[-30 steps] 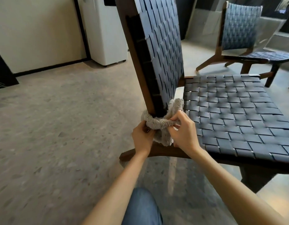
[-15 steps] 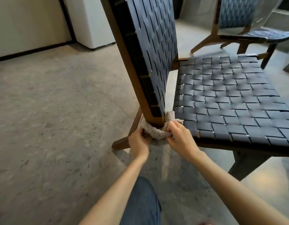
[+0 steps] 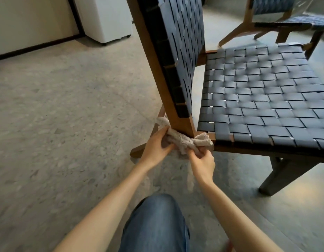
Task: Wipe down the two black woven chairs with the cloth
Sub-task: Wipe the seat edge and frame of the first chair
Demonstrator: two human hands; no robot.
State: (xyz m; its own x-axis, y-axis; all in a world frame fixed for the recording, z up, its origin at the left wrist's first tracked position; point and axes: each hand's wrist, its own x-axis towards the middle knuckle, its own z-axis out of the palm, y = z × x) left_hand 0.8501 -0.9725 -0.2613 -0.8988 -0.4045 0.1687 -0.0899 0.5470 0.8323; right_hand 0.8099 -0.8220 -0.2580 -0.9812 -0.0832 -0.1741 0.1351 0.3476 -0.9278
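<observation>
- Gripping the left end of the beige terry cloth (image 3: 183,141), the left hand (image 3: 155,148) has its fingers curled over the bunched fabric and its thumb along the top.
- The right hand (image 3: 203,163) pinches the cloth's right end between thumb and curled fingers, just below the near left corner of the seat.
- The cloth is looped around the foot of the wooden back post (image 3: 183,122) of the near black woven chair (image 3: 266,99), touching the wood where the post meets the seat frame. One loose corner sticks out on the post's left side and another lies against the seat rail.
- The near chair fills the middle and right of the view, its backrest rising steeply to the top edge and its woven seat spreading to the right.
- The second black woven chair (image 3: 272,5) stands at the far right, well apart from the hands, only partly in view.
- A white appliance (image 3: 106,17) stands against the far wall on the left.
- A knee in blue jeans (image 3: 157,224) shows between the forearms, low and near, above the speckled grey floor (image 3: 66,106).
</observation>
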